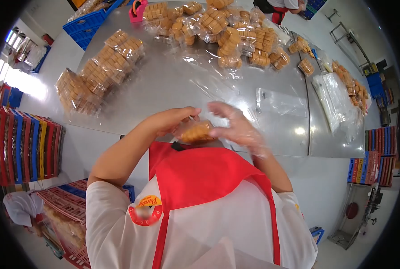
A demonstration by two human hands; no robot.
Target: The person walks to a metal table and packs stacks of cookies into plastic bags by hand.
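A clear plastic pack of round golden-brown baked pieces is at the table's near edge, just in front of my red apron. My left hand is closed around the left side of this pack, its index finger reaching over the top. My right hand, which seems to wear a thin clear glove, is slightly blurred by motion. Its fingers are spread, with the thumb close to the right end of the pack; whether it touches cannot be made out.
On the steel table, a large heap of similar packs lies at the back. Bundled packs sit at left. A pink tape dispenser stands behind. Clear bags and a stack of plastic bags lie at right.
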